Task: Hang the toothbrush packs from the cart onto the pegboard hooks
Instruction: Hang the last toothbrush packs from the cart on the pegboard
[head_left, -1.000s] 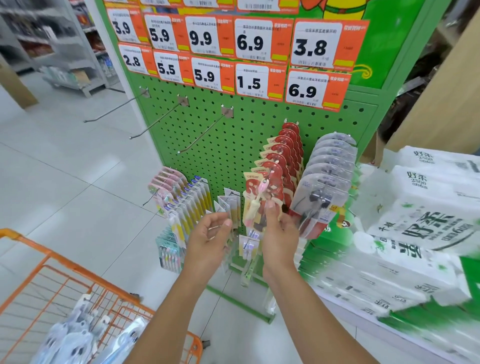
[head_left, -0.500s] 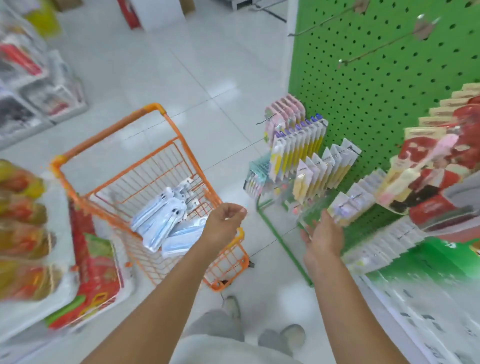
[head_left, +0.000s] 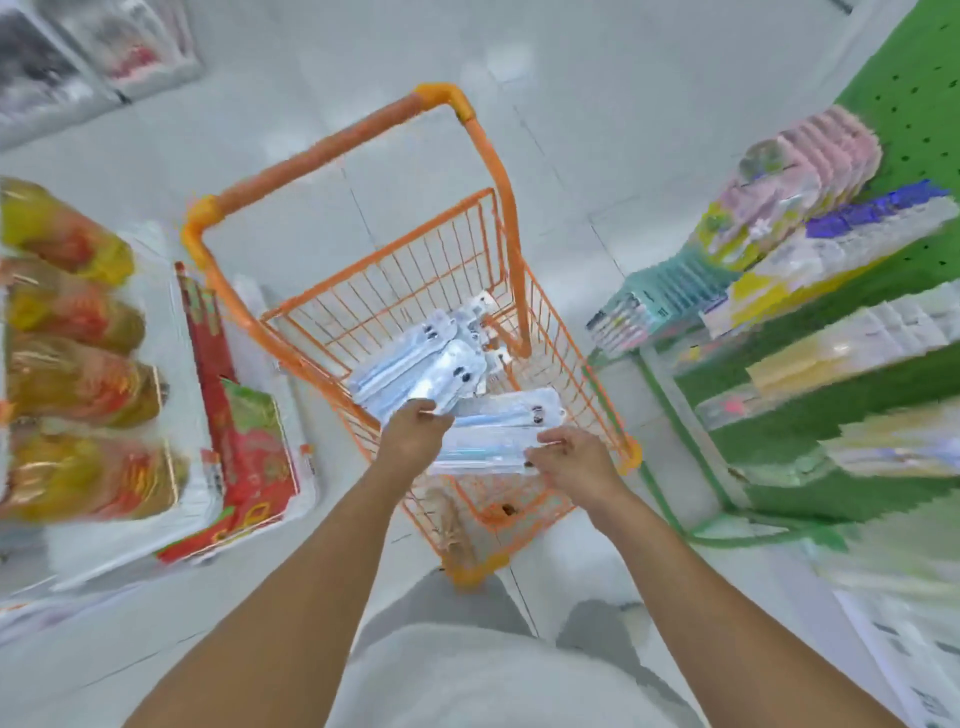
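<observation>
The toothbrush packs (head_left: 415, 371) are flat, see-through and pale blue, and they lie in a pile inside the orange wire cart (head_left: 363, 291). One pack (head_left: 488, 447) is lifted near the cart's front. The left hand (head_left: 413, 434) pinches its left end with bent fingers. The right hand (head_left: 571, 460) holds its right end, fingers curled round it. The green pegboard (head_left: 904, 93) stands to the right

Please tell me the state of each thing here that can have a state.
left hand: reaching into cart, fingers on the packs
right hand: touches a toothbrush pack, grip unclear
toothbrush packs: lying loose in cart
cart: standing, partly filled
pegboard: upright, carries hanging packs
</observation>
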